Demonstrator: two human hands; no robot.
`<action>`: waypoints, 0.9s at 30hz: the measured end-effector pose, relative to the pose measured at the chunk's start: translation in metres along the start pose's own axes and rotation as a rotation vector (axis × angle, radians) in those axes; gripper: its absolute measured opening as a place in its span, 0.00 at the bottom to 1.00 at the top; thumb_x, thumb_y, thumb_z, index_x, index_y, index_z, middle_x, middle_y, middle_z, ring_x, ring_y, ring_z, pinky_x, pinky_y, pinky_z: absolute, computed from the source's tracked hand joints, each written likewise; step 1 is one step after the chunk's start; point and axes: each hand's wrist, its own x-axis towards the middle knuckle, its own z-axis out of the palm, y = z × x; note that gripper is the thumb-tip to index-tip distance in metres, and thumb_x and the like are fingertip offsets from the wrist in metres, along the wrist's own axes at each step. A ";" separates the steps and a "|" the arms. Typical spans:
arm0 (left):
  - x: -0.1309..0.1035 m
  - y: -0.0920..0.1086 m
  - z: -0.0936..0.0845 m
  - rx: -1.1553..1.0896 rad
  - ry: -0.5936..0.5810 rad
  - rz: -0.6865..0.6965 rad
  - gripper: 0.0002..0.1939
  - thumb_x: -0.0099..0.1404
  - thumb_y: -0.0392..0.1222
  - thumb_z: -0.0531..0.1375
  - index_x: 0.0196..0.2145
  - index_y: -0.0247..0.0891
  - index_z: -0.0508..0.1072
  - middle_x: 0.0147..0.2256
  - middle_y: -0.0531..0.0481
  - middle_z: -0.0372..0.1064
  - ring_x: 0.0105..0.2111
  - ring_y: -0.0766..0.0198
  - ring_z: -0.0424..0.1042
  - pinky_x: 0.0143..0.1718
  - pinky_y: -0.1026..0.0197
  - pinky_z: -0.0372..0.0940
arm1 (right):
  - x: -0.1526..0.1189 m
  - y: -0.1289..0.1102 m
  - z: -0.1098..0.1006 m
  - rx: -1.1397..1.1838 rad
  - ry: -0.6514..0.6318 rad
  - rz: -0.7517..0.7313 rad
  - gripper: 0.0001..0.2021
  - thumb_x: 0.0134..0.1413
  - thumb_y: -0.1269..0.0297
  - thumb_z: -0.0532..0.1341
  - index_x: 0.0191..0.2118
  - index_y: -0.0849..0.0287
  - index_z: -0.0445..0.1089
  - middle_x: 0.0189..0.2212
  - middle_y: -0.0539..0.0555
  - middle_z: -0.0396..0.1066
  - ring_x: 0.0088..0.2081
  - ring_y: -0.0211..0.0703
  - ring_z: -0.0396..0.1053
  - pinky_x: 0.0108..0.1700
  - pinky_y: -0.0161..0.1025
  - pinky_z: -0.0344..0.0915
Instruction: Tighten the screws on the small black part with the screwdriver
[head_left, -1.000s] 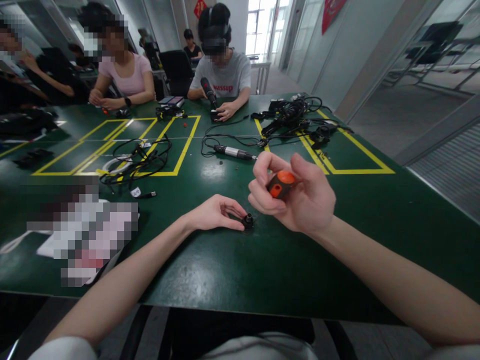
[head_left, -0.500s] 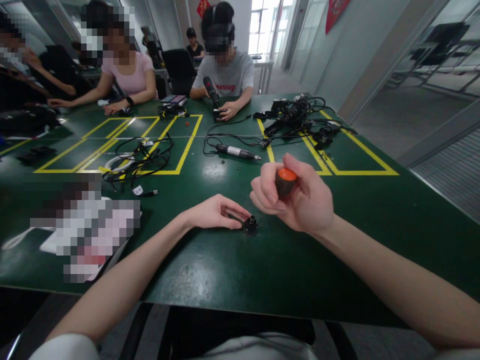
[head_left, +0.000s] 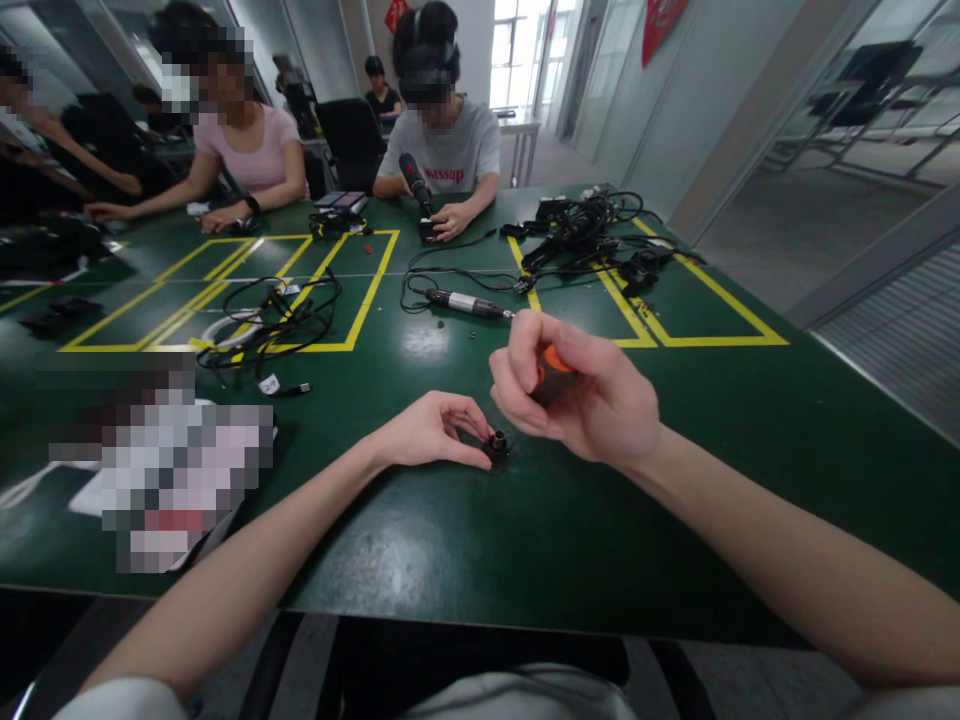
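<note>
A small round black part point(head_left: 496, 448) stands on the green table point(head_left: 420, 540), its short post pointing up. The thumb and fingers of my left hand point(head_left: 439, 430) hold it from the left side. Up and to the right of it, my right hand point(head_left: 581, 385) is raised above the table, its fingers wrapped round an orange and dark handle point(head_left: 556, 360). Most of that handle is hidden in the fingers, and I cannot see its far end.
A black and silver electric screwdriver point(head_left: 469, 304) lies beyond my hands. Tangled cables point(head_left: 277, 315) are at the left and a cable heap point(head_left: 585, 230) at the back right. A blurred pinkish item point(head_left: 232, 450) lies near left. Across the table a person point(head_left: 442, 150) holds a tool.
My right hand has tilted the handle, so less of its orange end shows. My left thumb and fingers have closed in on the black part. The whole view has shifted slightly.
</note>
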 end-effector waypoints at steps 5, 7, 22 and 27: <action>0.000 0.002 -0.002 -0.012 -0.023 -0.003 0.19 0.51 0.38 0.77 0.40 0.31 0.81 0.43 0.40 0.83 0.42 0.58 0.83 0.45 0.59 0.76 | 0.000 0.000 0.001 -0.028 0.018 0.020 0.25 0.70 0.43 0.58 0.26 0.58 0.64 0.18 0.44 0.57 0.16 0.32 0.51 0.19 0.33 0.52; 0.000 0.002 -0.003 -0.010 -0.043 -0.007 0.20 0.52 0.39 0.76 0.42 0.32 0.82 0.45 0.39 0.83 0.43 0.57 0.83 0.46 0.58 0.77 | 0.000 0.000 0.001 -0.012 0.022 0.037 0.26 0.70 0.42 0.57 0.26 0.57 0.64 0.17 0.43 0.54 0.16 0.32 0.49 0.18 0.33 0.50; -0.003 0.006 -0.005 -0.004 -0.063 -0.011 0.20 0.56 0.37 0.75 0.47 0.31 0.83 0.45 0.39 0.83 0.44 0.56 0.83 0.47 0.58 0.77 | -0.002 0.003 -0.001 0.032 -0.014 -0.024 0.18 0.70 0.46 0.59 0.36 0.55 0.60 0.19 0.41 0.57 0.16 0.31 0.46 0.20 0.30 0.48; -0.002 0.003 -0.007 -0.027 -0.125 -0.021 0.22 0.59 0.41 0.73 0.50 0.31 0.82 0.50 0.37 0.81 0.47 0.56 0.82 0.46 0.61 0.75 | 0.001 0.001 -0.001 0.019 -0.040 0.019 0.26 0.72 0.43 0.54 0.27 0.58 0.63 0.18 0.44 0.56 0.17 0.33 0.50 0.20 0.33 0.50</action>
